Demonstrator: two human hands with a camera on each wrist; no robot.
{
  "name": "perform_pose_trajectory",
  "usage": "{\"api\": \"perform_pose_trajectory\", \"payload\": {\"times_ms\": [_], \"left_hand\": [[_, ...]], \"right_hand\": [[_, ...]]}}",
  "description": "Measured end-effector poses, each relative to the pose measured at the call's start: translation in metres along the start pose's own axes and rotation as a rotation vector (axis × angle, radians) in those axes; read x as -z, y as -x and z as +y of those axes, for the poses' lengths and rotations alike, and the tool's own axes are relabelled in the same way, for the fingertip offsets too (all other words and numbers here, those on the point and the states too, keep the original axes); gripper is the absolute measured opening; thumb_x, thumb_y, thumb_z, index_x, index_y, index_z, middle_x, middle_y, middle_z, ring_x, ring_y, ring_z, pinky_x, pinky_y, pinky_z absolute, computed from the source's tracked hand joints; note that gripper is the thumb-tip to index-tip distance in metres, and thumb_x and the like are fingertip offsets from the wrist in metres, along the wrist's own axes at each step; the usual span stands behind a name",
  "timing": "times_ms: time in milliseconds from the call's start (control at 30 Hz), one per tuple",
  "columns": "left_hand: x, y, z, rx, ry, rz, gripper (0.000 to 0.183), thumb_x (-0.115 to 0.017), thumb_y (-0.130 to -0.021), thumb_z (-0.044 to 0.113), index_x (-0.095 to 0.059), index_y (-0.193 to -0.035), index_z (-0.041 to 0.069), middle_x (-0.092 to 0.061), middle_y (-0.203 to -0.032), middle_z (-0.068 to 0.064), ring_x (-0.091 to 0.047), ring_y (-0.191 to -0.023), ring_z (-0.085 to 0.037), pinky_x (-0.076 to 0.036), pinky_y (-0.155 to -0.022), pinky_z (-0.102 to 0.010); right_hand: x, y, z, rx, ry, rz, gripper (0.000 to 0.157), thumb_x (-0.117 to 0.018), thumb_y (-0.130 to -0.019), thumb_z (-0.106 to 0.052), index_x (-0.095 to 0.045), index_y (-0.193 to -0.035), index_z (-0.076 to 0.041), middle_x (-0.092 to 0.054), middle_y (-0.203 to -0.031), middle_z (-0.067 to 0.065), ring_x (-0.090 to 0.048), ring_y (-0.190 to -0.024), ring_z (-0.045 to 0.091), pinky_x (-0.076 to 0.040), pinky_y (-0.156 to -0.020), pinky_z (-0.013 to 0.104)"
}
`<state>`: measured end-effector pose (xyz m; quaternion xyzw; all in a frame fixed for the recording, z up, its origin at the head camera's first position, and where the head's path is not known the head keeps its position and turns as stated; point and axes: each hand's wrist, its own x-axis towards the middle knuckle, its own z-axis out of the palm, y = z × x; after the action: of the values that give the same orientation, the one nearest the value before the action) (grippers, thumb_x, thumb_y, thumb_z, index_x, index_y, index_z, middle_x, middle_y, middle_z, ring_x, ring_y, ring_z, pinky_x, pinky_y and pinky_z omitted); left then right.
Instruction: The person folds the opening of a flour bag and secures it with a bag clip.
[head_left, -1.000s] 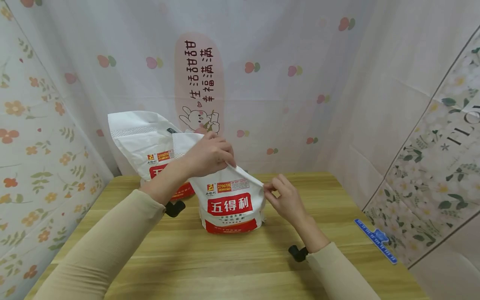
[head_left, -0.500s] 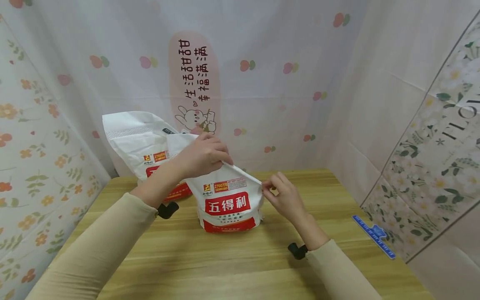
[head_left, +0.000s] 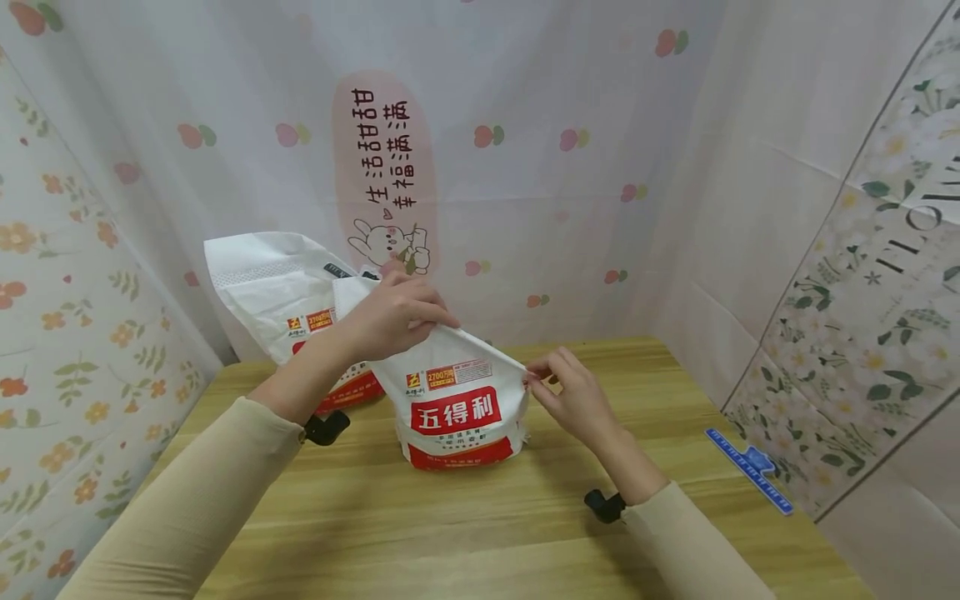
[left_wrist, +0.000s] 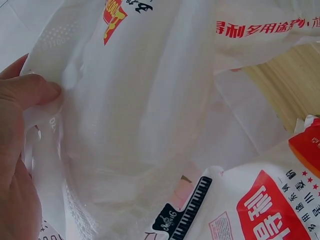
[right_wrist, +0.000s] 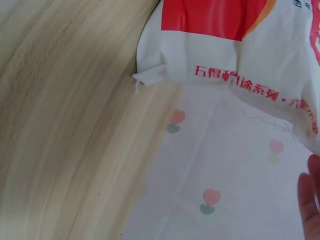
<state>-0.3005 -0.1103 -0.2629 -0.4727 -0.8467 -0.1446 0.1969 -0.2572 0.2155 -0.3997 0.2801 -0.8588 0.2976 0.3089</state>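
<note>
A white flour bag (head_left: 454,411) with red labels stands on the wooden table, its top edge folded and slanting down to the right. My left hand (head_left: 397,321) grips the upper part of that edge; in the left wrist view the thumb (left_wrist: 42,91) presses on the white bag material. At the lower right end of the fold, my right hand (head_left: 573,396) pinches the corner between thumb and fingers. Only fingertips of it show in the right wrist view. Behind, to the left, a second flour bag (head_left: 273,292) carries a dark sealing clip (left_wrist: 187,207).
A blue clip-like strip (head_left: 750,471) lies near the table's right edge. The wooden table (head_left: 450,533) extends in front of the bags. Patterned curtains (head_left: 525,208) hang at the back and both sides. Black wrist mounts (head_left: 327,427) sit at both wrists.
The left hand has shifted slightly left and down along the bag's top edge. The right hand keeps its pinch at the corner. The head view has turned slightly.
</note>
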Motion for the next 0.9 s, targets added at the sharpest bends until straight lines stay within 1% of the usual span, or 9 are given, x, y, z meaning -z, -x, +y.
{"api": "perform_pose_trajectory", "payload": {"times_ms": [100, 167, 300, 433, 567, 700, 800, 900], "left_hand": [[0.000, 0.002, 0.000, 0.011, 0.008, 0.002, 0.026, -0.078, -0.097, 0.002, -0.086, -0.117, 0.017, -0.082, -0.113, -0.004, -0.071, -0.116, -0.028, -0.044, -0.112, -0.056], [0.000, 0.002, 0.000, 0.014, 0.013, 0.001, 0.026, -0.078, -0.097, 0.002, -0.086, -0.118, 0.017, -0.082, -0.114, -0.004, -0.071, -0.116, -0.028, -0.044, -0.113, -0.056], [0.001, 0.003, 0.001, 0.011, 0.016, 0.003, 0.026, -0.078, -0.097, 0.002, -0.086, -0.117, 0.016, -0.082, -0.113, -0.005, -0.071, -0.115, -0.028, -0.044, -0.112, -0.057], [0.001, 0.003, 0.001, 0.007, 0.008, 0.004, 0.026, -0.078, -0.097, 0.002, -0.086, -0.117, 0.016, -0.082, -0.113, -0.005, -0.072, -0.115, -0.029, -0.045, -0.112, -0.058], [0.003, 0.002, 0.001, 0.011, -0.006, -0.003, 0.026, -0.078, -0.098, 0.003, -0.086, -0.118, 0.017, -0.082, -0.114, -0.005, -0.072, -0.116, -0.028, -0.045, -0.112, -0.057], [0.004, 0.002, 0.001, 0.015, -0.011, -0.010, 0.026, -0.079, -0.097, 0.004, -0.086, -0.118, 0.018, -0.082, -0.114, -0.004, -0.073, -0.116, -0.028, -0.045, -0.113, -0.056], [0.005, 0.002, 0.001, 0.013, -0.014, -0.013, 0.026, -0.079, -0.097, 0.004, -0.086, -0.118, 0.018, -0.082, -0.114, -0.004, -0.073, -0.116, -0.028, -0.045, -0.113, -0.056], [0.004, 0.001, 0.001, 0.013, -0.015, -0.017, 0.027, -0.079, -0.097, 0.003, -0.086, -0.119, 0.018, -0.082, -0.114, -0.004, -0.073, -0.116, -0.028, -0.045, -0.113, -0.056]], "right_hand": [[0.007, 0.004, -0.001, -0.033, 0.003, -0.034, 0.025, -0.084, -0.094, -0.001, -0.074, -0.116, -0.005, -0.072, -0.109, 0.008, -0.071, -0.098, 0.023, -0.066, -0.083, 0.045], [0.015, 0.008, 0.001, -0.045, 0.006, -0.042, 0.028, -0.084, -0.093, -0.001, -0.074, -0.119, -0.005, -0.073, -0.112, 0.007, -0.070, -0.100, 0.023, -0.065, -0.084, 0.045], [0.035, 0.021, 0.010, -0.018, 0.043, -0.009, 0.030, -0.084, -0.091, 0.001, -0.073, -0.119, -0.005, -0.073, -0.113, 0.007, -0.069, -0.098, 0.023, -0.062, -0.082, 0.044], [0.062, 0.035, 0.020, -0.003, 0.095, 0.027, 0.032, -0.084, -0.089, 0.003, -0.073, -0.119, -0.006, -0.073, -0.112, 0.008, -0.068, -0.097, 0.022, -0.058, -0.080, 0.039], [0.089, 0.049, 0.029, -0.031, 0.137, 0.014, 0.036, -0.083, -0.089, 0.005, -0.072, -0.122, -0.005, -0.072, -0.115, 0.009, -0.064, -0.099, 0.023, -0.053, -0.083, 0.032], [0.115, 0.063, 0.039, -0.058, 0.182, 0.010, 0.039, -0.083, -0.089, 0.007, -0.071, -0.125, -0.003, -0.073, -0.117, 0.011, -0.063, -0.100, 0.022, -0.048, -0.085, 0.021], [0.133, 0.075, 0.049, -0.102, 0.226, 0.015, 0.040, -0.083, -0.089, 0.005, -0.072, -0.126, -0.005, -0.073, -0.118, 0.011, -0.062, -0.100, 0.011, -0.046, -0.086, 0.014], [0.150, 0.087, 0.060, -0.150, 0.246, 0.012, 0.038, -0.083, -0.089, 0.004, -0.073, -0.125, -0.003, -0.073, -0.117, 0.014, -0.056, -0.101, -0.004, -0.046, -0.086, 0.012]]}}
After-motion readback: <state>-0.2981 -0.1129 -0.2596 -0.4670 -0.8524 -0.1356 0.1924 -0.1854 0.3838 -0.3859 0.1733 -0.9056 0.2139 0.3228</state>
